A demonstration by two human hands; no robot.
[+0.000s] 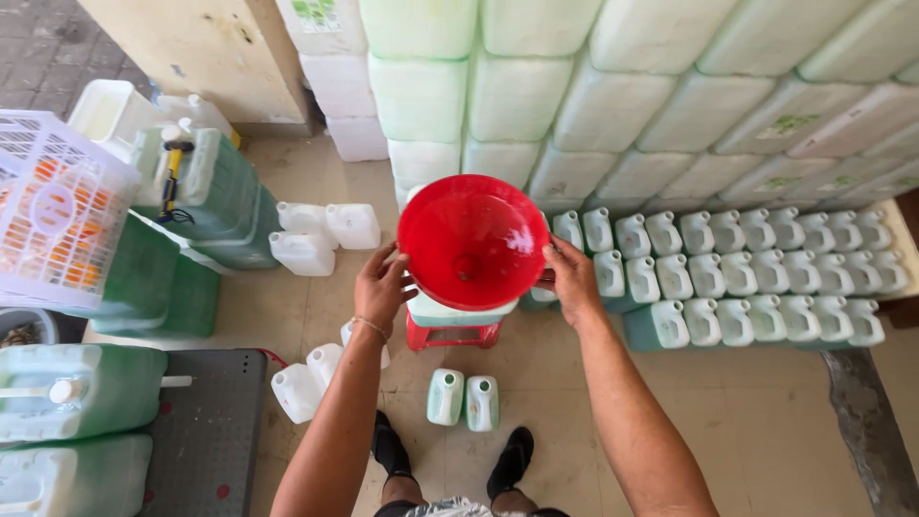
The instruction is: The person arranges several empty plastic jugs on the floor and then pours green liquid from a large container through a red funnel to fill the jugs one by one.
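Risk: red funnel (472,241) tips or jumps off jug (458,313) if either grip slackens; liquid then runs over floor. Funnel wide, glossy, wet at 2 o'clock. Left hand (383,287) clasps rim at 9, right hand (571,280) at 3. Jug on red stool (452,335), apparently centred.

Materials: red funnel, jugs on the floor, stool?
Funnel: looks like glossy moulded plastic; uniform red, sharp highlights near the rim. Jugs: probably translucent matte plastic; green liquid tints the walls, moulded handles. Stool: red, likely plastic; mostly hidden, so uncertain. Both hands grip the funnel's rim.
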